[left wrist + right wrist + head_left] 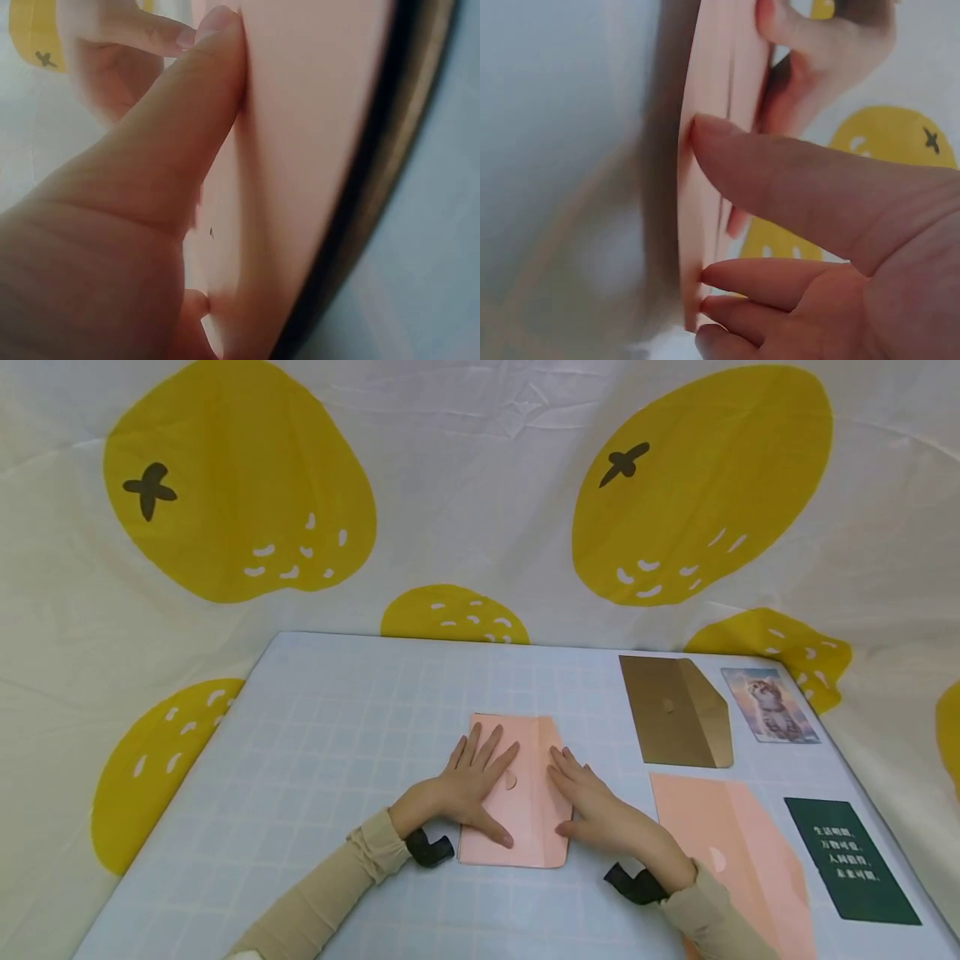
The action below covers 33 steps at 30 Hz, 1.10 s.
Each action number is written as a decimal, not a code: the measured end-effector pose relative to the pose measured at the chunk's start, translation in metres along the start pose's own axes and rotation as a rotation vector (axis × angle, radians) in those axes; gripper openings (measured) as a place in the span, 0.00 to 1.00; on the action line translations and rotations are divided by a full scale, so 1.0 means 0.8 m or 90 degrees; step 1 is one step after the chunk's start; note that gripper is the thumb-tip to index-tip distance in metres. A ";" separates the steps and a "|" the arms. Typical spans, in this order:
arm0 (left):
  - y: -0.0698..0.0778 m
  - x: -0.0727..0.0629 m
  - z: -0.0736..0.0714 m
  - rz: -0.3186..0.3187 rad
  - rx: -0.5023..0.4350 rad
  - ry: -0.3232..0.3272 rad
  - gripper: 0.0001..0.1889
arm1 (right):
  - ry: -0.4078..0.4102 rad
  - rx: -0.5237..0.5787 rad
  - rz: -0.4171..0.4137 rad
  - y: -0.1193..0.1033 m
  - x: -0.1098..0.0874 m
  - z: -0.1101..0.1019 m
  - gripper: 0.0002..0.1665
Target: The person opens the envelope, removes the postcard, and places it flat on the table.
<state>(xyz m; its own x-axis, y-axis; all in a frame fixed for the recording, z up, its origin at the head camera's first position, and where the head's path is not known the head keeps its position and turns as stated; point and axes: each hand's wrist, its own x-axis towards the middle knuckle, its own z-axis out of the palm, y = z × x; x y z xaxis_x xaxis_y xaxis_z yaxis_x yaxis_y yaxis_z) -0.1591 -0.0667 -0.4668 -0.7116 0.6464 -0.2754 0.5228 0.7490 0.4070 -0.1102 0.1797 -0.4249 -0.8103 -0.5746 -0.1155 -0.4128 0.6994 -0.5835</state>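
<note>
A pink envelope (525, 818) lies at the middle of the table, its flap side to the right and a small round mark near its centre. My left hand (476, 781) rests on it with fingers spread. My right hand (596, 806) touches the right edge with nearly straight fingers. In the left wrist view the thumb (195, 97) presses the pink surface (315, 90), and a dark edge and a brownish one run along its side. In the right wrist view the thumb (772, 165) and fingertips meet the rim of the pink paper (694, 195).
To the right lie a gold-brown envelope (663, 710), a kitten picture card (772, 706), a larger-looking pink envelope (750, 860) partly under my right sleeve, and a dark green card (851, 860) with white writing. A white cloth (480, 485) with yellow fruit shapes hangs behind the gridded table (337, 718).
</note>
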 end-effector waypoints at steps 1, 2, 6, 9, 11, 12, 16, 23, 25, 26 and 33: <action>0.000 0.000 -0.001 -0.001 0.000 0.000 0.71 | -0.008 0.009 0.006 0.002 0.001 0.000 0.45; 0.000 -0.001 -0.001 -0.002 0.002 -0.001 0.71 | -0.015 0.020 0.013 0.005 0.002 0.001 0.46; 0.000 0.000 0.000 -0.002 0.003 -0.002 0.71 | -0.034 0.050 0.028 0.016 0.003 0.002 0.49; 0.001 0.000 0.001 -0.004 0.006 -0.003 0.71 | -0.037 0.051 0.014 0.023 0.003 0.002 0.50; 0.001 0.001 0.000 -0.004 0.006 -0.002 0.70 | -0.040 0.043 0.003 0.027 0.003 0.002 0.51; 0.001 0.001 0.000 -0.003 0.005 -0.002 0.70 | -0.041 0.038 -0.002 0.027 0.003 0.002 0.52; 0.003 0.000 -0.003 -0.003 0.006 0.000 0.70 | -0.045 0.021 -0.019 0.030 0.003 0.003 0.57; 0.009 0.000 -0.009 -0.011 0.013 0.004 0.66 | -0.040 0.000 -0.032 0.032 0.005 0.007 0.59; 0.013 0.002 -0.012 -0.017 0.018 0.011 0.64 | -0.038 -0.003 -0.034 0.033 0.005 0.007 0.58; 0.015 0.004 -0.013 -0.019 0.021 0.017 0.63 | -0.036 -0.004 -0.035 0.033 0.005 0.007 0.58; 0.038 0.018 -0.020 -0.051 0.066 0.038 0.58 | -0.034 0.001 -0.028 0.034 0.005 0.007 0.58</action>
<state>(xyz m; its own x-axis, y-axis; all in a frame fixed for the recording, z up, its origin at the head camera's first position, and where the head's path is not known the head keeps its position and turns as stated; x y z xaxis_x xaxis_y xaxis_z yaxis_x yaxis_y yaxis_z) -0.1605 -0.0370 -0.4445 -0.7775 0.5771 -0.2500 0.5070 0.8104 0.2937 -0.1221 0.1942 -0.4462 -0.7677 -0.6269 -0.1328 -0.4473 0.6725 -0.5896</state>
